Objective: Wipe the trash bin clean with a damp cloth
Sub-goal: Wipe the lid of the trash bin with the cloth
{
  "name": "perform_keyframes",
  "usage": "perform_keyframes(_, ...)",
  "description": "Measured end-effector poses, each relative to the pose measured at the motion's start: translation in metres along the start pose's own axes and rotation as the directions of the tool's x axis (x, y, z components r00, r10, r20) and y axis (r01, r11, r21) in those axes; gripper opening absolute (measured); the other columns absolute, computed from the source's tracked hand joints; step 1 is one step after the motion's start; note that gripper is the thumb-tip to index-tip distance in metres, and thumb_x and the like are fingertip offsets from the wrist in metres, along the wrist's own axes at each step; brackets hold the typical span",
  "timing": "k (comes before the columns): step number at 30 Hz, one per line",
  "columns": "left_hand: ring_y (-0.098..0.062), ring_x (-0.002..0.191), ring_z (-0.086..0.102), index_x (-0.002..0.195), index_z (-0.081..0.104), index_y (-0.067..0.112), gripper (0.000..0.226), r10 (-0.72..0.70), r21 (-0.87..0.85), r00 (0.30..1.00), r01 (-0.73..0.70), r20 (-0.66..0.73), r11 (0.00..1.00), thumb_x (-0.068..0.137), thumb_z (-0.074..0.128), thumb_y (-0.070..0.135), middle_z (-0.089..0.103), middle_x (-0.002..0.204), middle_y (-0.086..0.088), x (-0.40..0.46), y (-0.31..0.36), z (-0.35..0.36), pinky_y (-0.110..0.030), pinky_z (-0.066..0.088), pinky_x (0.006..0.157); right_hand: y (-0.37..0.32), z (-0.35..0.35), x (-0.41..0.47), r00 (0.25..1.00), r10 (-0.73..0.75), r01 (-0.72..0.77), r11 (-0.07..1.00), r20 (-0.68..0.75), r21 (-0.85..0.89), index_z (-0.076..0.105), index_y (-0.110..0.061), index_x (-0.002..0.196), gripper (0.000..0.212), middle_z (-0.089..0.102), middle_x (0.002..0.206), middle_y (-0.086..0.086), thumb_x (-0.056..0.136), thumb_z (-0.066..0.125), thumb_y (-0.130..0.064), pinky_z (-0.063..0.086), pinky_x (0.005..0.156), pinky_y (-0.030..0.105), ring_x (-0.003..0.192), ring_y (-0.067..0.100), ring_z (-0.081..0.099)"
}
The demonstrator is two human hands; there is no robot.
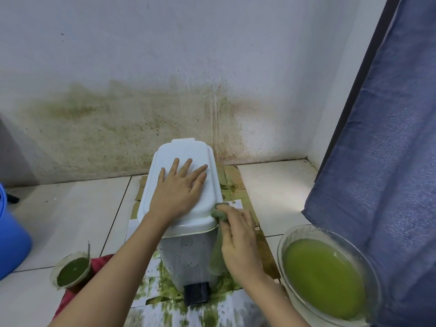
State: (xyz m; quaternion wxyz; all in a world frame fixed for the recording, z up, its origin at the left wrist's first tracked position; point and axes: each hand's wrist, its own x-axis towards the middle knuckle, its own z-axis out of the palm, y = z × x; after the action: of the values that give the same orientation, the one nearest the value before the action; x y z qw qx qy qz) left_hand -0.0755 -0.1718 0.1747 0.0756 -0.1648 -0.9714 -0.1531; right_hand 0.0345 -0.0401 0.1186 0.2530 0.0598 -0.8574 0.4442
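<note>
1. One trash bin [188, 258]: white, lidded, upright on the floor [70, 208] near the stained wall [118, 90]; green specks on its front; one black pedal [196, 294] at its base.
2. One left hand [179, 190]: laid flat on the bin lid [207, 185], fingers straight and spread, holding nothing.
3. One right hand [238, 239]: fingers curled round the cloth at the lid's right front corner.
4. One cloth [218, 246]: green-grey, bunched against the lid edge, the rest hanging down the bin's right side.
5. One clear bowl [328, 274]: on the floor right of the bin, filled with yellow-green liquid.
6. One small cup [72, 271]: left of the bin, holding dark green liquid, resting on one red rag [99, 265].
7. Paper sheets [231, 303], several, count unclear: under the bin, splashed green.
8. One blue container [11, 241]: at the left edge, partly out of view.
9. One blue curtain [382, 161]: hanging at right.
</note>
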Motion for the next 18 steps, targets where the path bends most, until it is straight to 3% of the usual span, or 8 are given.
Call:
perform_keyframes(4,-0.013,0.145,-0.014,0.137,0.026,0.056,0.057,0.105,0.023,0.994,-0.105,0.007,0.994,0.086,0.002,0.065,-0.013,0.157,0.014,-0.003,-0.001,-0.001,-0.048,-0.003,0.117,0.001,-0.002,-0.007,0.98,-0.196,0.193,0.971,-0.013,-0.143,0.05,-0.025,0.108,0.028,0.046,0.102,-0.021,0.087,0.038,-0.013,0.037,0.081,0.026,0.098,0.01,0.041)
perform_keyframes(7,-0.013,0.144,-0.017,0.143,0.019,0.052,0.05,0.062,0.03,0.996,-0.064,0.058,0.998,0.094,0.009,0.061,-0.015,0.157,0.013,0.0,0.0,-0.002,-0.049,-0.005,0.117,0.008,-0.006,-0.005,0.963,-0.267,0.267,0.943,0.027,-0.198,0.049,-0.025,0.109,0.03,0.045,0.101,-0.021,0.085,0.038,-0.011,0.039,0.078,0.028,0.097,0.009,0.041)
perform_keyframes(10,-0.013,0.144,-0.019,0.148,0.005,0.042,0.056,-0.031,0.009,0.996,0.03,0.088,1.0,0.094,0.013,0.058,-0.018,0.157,0.01,0.003,0.0,-0.002,-0.047,-0.008,0.117,0.014,-0.001,0.015,0.998,-0.056,0.056,0.997,0.009,-0.061,0.054,-0.027,0.113,0.028,0.055,0.106,-0.013,0.092,0.036,-0.021,0.036,0.086,0.016,0.103,0.004,0.041)
perform_keyframes(12,-0.013,0.144,-0.018,0.148,0.0,0.041,0.058,-0.065,-0.004,0.992,0.065,0.108,0.998,0.094,0.012,0.059,-0.018,0.157,0.008,0.005,0.0,-0.001,-0.045,-0.008,0.117,0.016,0.002,0.04,0.991,0.107,-0.11,0.993,0.075,0.033,0.055,-0.023,0.118,0.026,0.055,0.108,-0.011,0.098,0.039,-0.02,0.032,0.083,0.005,0.105,0.004,0.041)
perform_keyframes(15,-0.012,0.145,-0.015,0.146,-0.001,0.047,0.054,-0.058,-0.004,0.989,0.059,0.138,0.998,0.094,0.011,0.058,-0.015,0.157,0.01,0.007,0.001,-0.002,-0.045,-0.007,0.117,0.012,0.002,0.086,0.957,0.232,-0.257,0.957,0.176,0.133,0.055,-0.015,0.118,0.024,0.061,0.106,0.002,0.099,0.041,-0.017,0.04,0.078,0.021,0.102,0.018,0.053)
perform_keyframes(18,-0.013,0.145,-0.013,0.144,0.0,0.051,0.052,-0.053,0.014,0.981,0.051,0.188,0.999,0.094,0.01,0.059,-0.01,0.158,0.012,-0.001,-0.005,-0.005,-0.044,-0.007,0.117,0.001,-0.001,0.091,0.922,0.283,-0.349,0.903,0.264,0.249,0.056,-0.018,0.12,0.026,0.061,0.111,0.003,0.099,0.041,-0.023,0.044,0.086,0.028,0.101,0.014,0.055)
